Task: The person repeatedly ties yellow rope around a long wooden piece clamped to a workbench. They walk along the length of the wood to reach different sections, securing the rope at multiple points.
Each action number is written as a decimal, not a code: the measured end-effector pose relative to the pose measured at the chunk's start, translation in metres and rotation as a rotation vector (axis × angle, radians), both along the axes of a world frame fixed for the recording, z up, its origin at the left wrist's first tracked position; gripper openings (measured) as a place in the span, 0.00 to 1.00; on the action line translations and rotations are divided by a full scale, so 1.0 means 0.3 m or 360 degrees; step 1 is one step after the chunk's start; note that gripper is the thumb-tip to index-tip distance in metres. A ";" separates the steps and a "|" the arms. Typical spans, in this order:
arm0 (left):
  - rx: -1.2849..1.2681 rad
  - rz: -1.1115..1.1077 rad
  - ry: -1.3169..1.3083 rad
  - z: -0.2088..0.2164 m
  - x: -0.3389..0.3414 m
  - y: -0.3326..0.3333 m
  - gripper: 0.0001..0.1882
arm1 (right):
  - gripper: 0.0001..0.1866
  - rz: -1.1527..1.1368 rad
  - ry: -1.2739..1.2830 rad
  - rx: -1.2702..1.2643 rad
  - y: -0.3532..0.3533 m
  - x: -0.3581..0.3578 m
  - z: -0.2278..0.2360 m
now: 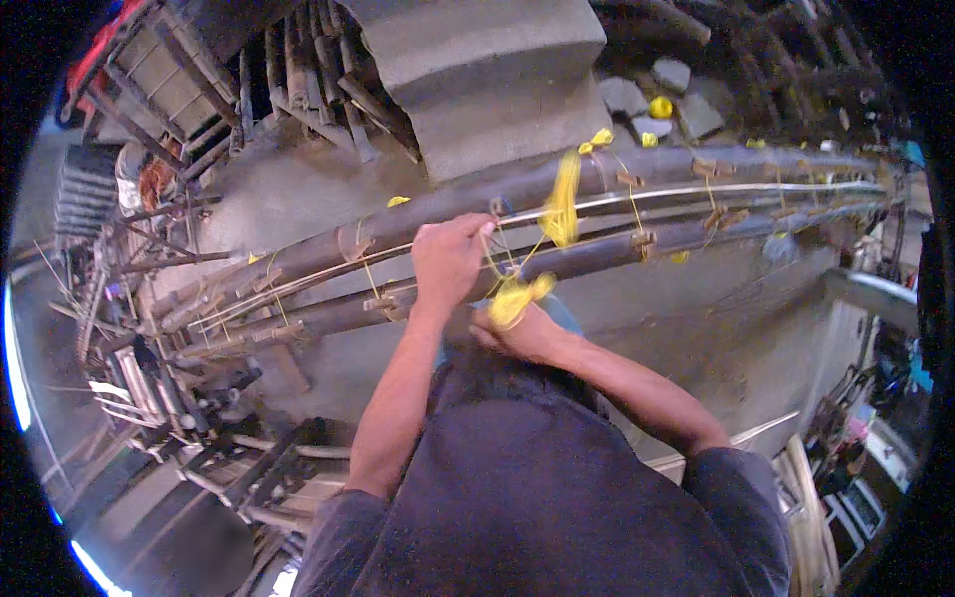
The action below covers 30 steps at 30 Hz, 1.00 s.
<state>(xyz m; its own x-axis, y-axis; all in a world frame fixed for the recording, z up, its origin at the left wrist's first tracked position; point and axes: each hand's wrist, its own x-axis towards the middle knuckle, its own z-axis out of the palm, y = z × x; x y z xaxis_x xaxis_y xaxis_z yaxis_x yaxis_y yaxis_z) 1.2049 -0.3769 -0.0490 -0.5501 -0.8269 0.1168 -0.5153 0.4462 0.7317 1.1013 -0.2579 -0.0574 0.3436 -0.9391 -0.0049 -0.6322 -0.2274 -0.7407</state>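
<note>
Two long dark bamboo poles run side by side across my front, the far pole and the near pole. Thin pale strips lie between them, and yellow cord ties with small wooden pegs cross at intervals. My left hand is over the poles, thumb and fingertips pinched on yellow cord. Close to my body, my right hand is curled beside a blurred bundle of yellow cord, which it seems to grip; its fingers are partly hidden. Another yellow hank hangs over the far pole.
A concrete step stands beyond the poles, with grey stones and a yellow roll at its right. Bamboo lengths and a chair frame are at far left. Bamboo frames lie at lower left.
</note>
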 end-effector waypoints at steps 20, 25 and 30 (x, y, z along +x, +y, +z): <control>0.0587 -0.0618 0.0360 0.181 -0.123 -0.260 0.17 | 0.05 -0.0840 0.0634 0.0070 -0.103 -0.114 0.367; 0.0887 -0.1071 0.0510 0.205 -0.096 -0.260 0.18 | 0.10 -0.0365 -0.0455 0.0537 0.161 -0.102 0.362; 0.0685 -0.0923 0.0091 0.271 -0.142 -0.255 0.18 | 0.15 -0.1408 -0.0895 0.0103 0.026 -0.273 0.203</control>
